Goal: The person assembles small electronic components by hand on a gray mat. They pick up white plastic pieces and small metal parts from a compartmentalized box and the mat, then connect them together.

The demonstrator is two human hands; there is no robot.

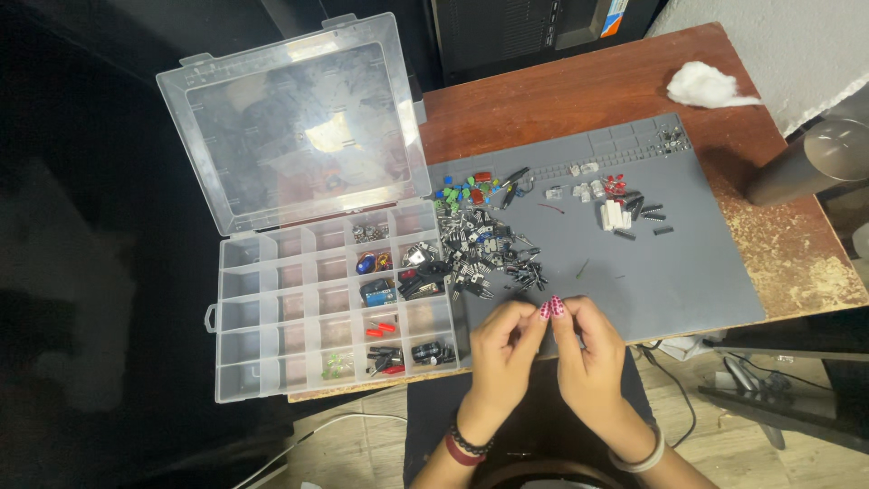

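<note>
Left hand [502, 349] and right hand [584, 349] together at the near edge of the grey mat [688, 272], fingertips pinched around something too small to make out, probably one component. Likely featherlight, stiff-bodied, thin bendable leads; best gripped by the body. Just beyond, a heap of small electronic parts [489, 249] toward the mat's left edge. Further left, an open clear compartment box [335, 308], overhanging the wooden table's [561, 91] left edge.

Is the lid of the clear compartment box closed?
No, the lid of the clear compartment box stands swung open behind its tray, leaving the compartments with small parts uncovered.
</note>
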